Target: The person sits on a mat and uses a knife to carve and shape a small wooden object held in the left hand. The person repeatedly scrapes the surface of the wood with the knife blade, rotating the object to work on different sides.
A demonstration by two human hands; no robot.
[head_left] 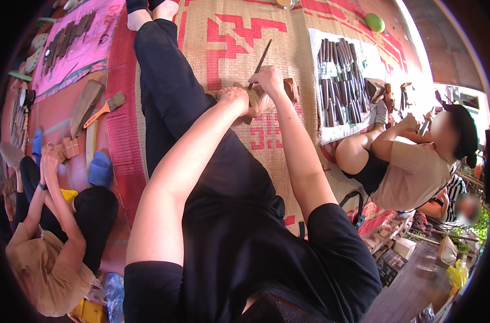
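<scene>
My left hand (235, 99) is closed on a light-brown carved wood piece (263, 105), steadying it on the woven mat beside my outstretched leg. My right hand (268, 81) grips a long, thin dark tool (264, 56), whose far end points up and away. Its lower end meets the wood between my hands. Whether it is a file or a chisel I cannot tell. Just right of my right hand stands a reddish-brown block of wood (292, 89). My fingers hide part of the carved piece.
Several dark-handled carving tools (339, 81) lie on a white cloth to the right. Another person (417, 161) sits beyond it; one more (51, 253) works at left. A brush (106, 109), a blue slipper (100, 169) and a pink sheet (102, 35) with tools are at left. A green fruit (374, 22) sits far right.
</scene>
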